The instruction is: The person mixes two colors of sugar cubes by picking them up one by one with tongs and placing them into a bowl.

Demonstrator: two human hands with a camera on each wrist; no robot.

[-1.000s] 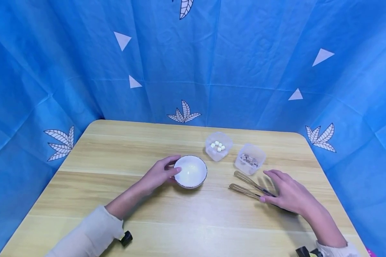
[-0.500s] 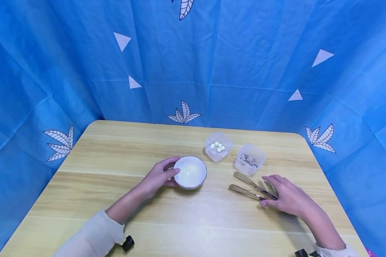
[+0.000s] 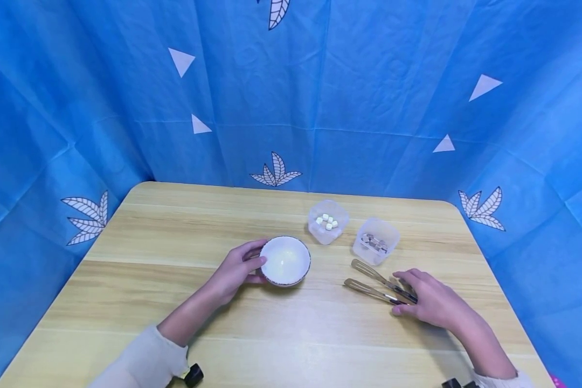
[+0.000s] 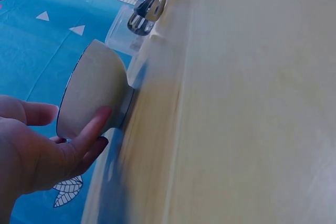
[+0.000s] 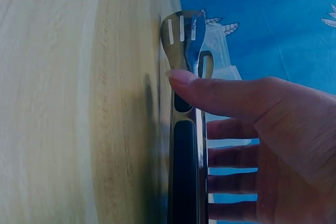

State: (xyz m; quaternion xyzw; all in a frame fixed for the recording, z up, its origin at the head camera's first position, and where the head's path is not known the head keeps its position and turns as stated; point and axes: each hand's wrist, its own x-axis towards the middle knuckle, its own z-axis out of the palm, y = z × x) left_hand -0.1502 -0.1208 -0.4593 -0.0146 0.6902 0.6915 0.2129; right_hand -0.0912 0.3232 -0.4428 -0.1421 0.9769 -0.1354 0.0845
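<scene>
A white bowl with a dark speckled rim point(image 3: 285, 260) stands upright at the middle of the table. My left hand point(image 3: 235, 271) holds its left side, thumb at the rim and fingers under the outer wall. Gold-coloured serving tongs point(image 3: 371, 274) with dark handle grips lie to the right, slotted tips pointing up and left, arms spread apart. My right hand point(image 3: 434, 299) is around the tongs' handle; in the right wrist view the thumb point(image 5: 186, 80) lies across one arm, while the fingers reach along the opposite side. The palm hides the handle's rear end in the head view.
Behind the bowl is a clear plastic container point(image 3: 328, 233) with several small white cubes. Right of it, just beyond the tongs' tips, another clear container point(image 3: 375, 253) holds brownish pieces. A blue patterned curtain point(image 3: 291, 97) surrounds the wooden table point(image 3: 291, 345) at the back and sides.
The right hand has lowered slightly and its thumb and fingers have closed in on the tongs' handle. Bowl and left hand stay nearly in place; the whole view shifts a little.
</scene>
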